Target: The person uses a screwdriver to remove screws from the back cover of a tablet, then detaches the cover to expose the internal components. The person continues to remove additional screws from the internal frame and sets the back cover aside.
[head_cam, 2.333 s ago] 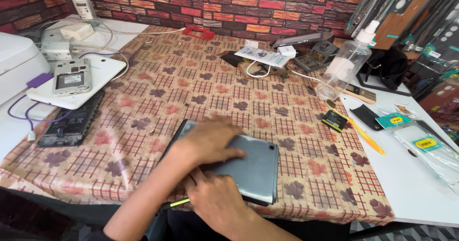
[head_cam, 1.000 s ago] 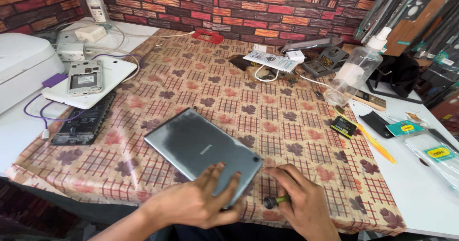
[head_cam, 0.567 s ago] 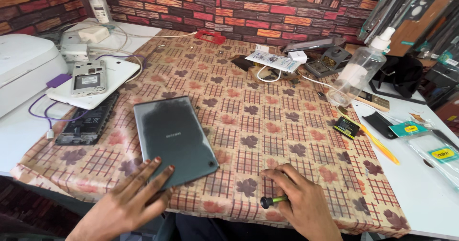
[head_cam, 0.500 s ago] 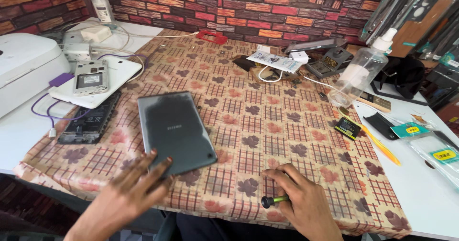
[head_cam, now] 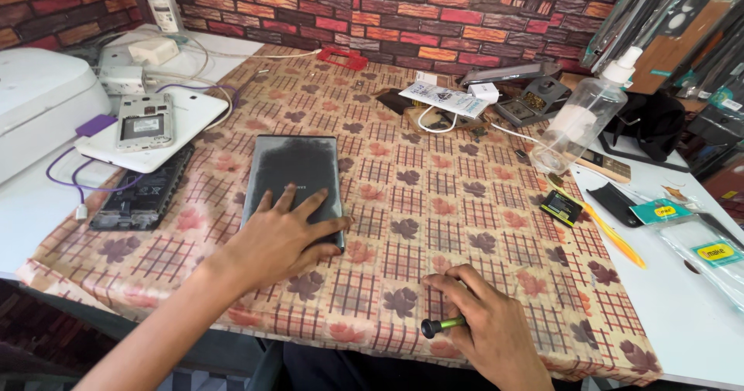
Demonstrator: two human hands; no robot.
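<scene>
A grey tablet (head_cam: 293,170) lies back up on the patterned tablecloth (head_cam: 434,197), its long side running away from me. My left hand (head_cam: 280,236) rests flat on the tablet's near end with fingers spread. My right hand (head_cam: 484,325) sits on the cloth at the near edge, closed around a small green-handled screwdriver (head_cam: 442,326) whose black end points left.
At the left lie a white tablet (head_cam: 155,124) with a phone frame on it, a dark opened phone (head_cam: 143,193), a purple cable and a white printer (head_cam: 39,100). A spray bottle (head_cam: 581,120), small parts and packets sit at the right, a brick wall behind.
The tablet has been turned and slid left and away from me, from slanted near the table edge to upright. My left hand now lies on it. My right hand keeps the screwdriver.
</scene>
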